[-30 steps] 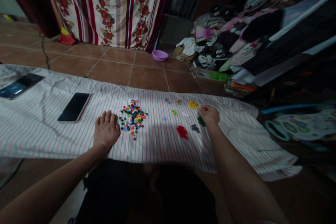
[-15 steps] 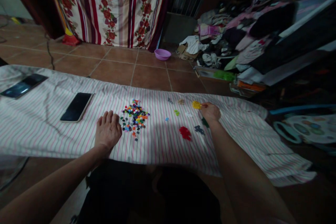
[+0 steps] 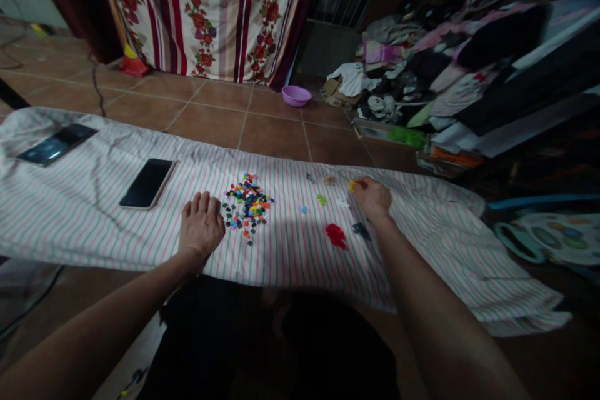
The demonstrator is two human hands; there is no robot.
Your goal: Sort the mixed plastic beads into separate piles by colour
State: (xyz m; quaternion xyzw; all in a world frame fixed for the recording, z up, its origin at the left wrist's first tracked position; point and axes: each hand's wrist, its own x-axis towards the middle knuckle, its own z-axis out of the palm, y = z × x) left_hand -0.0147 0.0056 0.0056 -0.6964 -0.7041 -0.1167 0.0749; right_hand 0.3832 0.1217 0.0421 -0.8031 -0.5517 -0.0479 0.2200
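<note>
My left hand (image 3: pixel 202 226) lies flat on the striped cloth with its fingers stretched out. Just right of it spreads a mixed heap of small coloured cubes (image 3: pixel 250 201). My right hand (image 3: pixel 374 198) is at the far side of the cloth, fingertips pinched together over the small yellow pieces (image 3: pixel 351 186), mostly covering them. Whatever is between those fingertips is hidden. Sorted by colour near this hand are red pieces (image 3: pixel 335 235), dark grey pieces (image 3: pixel 360 230), white pieces (image 3: pixel 343 202), lime green pieces (image 3: pixel 321 199), beige pieces (image 3: pixel 329 180) and a light blue piece (image 3: pixel 304 209).
Two phones, a nearer one (image 3: pixel 147 184) and a farther one (image 3: pixel 59 144), rest on the left of the striped cloth (image 3: pixel 290 262). Beyond it, a purple basin (image 3: pixel 297 96) stands on the tiled floor. Piled clothes (image 3: pixel 422 56) fill the back right.
My right hand has shifted left onto the yellow pieces, now hiding most of them. My left hand stays flat beside the mixed heap. The whole view has shifted slightly.
</note>
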